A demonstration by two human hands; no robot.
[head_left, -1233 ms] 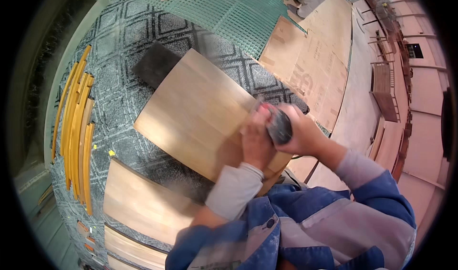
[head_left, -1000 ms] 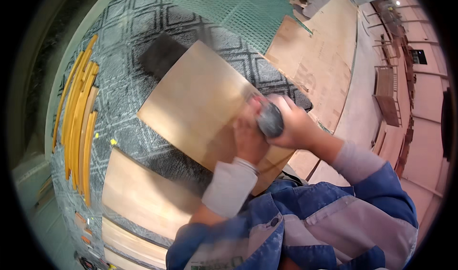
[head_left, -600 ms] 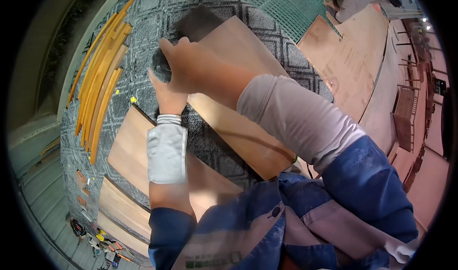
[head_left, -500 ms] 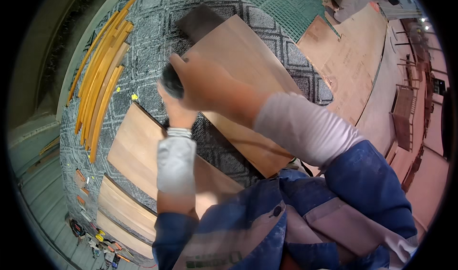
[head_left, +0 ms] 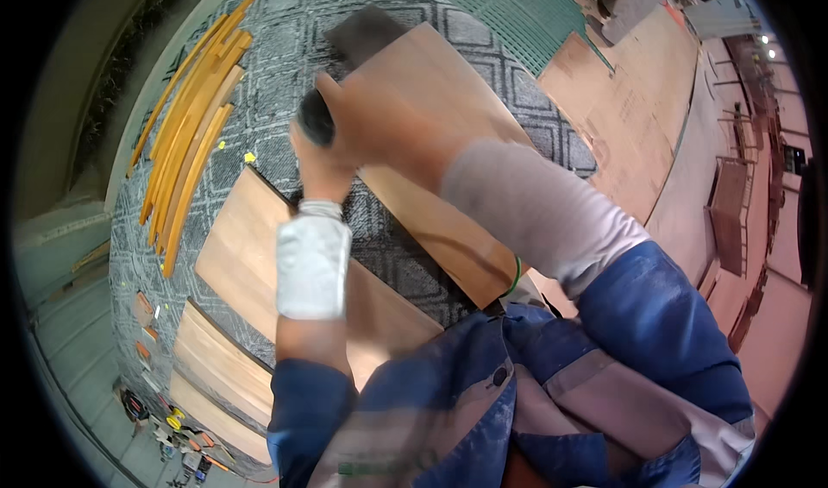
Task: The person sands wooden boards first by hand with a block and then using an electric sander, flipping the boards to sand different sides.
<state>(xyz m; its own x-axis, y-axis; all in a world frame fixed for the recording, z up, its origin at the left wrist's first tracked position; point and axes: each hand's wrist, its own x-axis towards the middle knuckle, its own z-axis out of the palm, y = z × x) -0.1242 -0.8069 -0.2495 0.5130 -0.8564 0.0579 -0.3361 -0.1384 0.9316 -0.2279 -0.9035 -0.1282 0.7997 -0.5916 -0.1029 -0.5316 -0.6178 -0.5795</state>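
Both my hands are wrapped round a black, round-ended tool (head_left: pixel 316 119); its working end is hidden and I cannot make out its kind. My left hand (head_left: pixel 323 170) grips it from below, blurred by motion. From the right, my right hand (head_left: pixel 373 124) closes over its side, also blurred. They work at the left edge of a long, smooth wooden board (head_left: pixel 444 82) lying slantwise under my right forearm. A dark flat piece (head_left: pixel 366 35) lies at that board's far end. Nearer my left forearm is another pale wooden panel (head_left: pixel 246 238).
Yellow wooden strips (head_left: pixel 191 138) lie in a bundle at the left on the patterned grey carpet (head_left: pixel 276 31). Narrower boards (head_left: pixel 220 358) and scattered hand tools (head_left: pixel 185 445) are at the lower left. Green grid matting (head_left: pixel 509 22) and plywood sheets (head_left: pixel 630 108) spread far right, near another person's leg (head_left: pixel 634 5).
My hands and the black tool have shifted slightly up and to the right in the picture, still together. The whole view has tilted a little.
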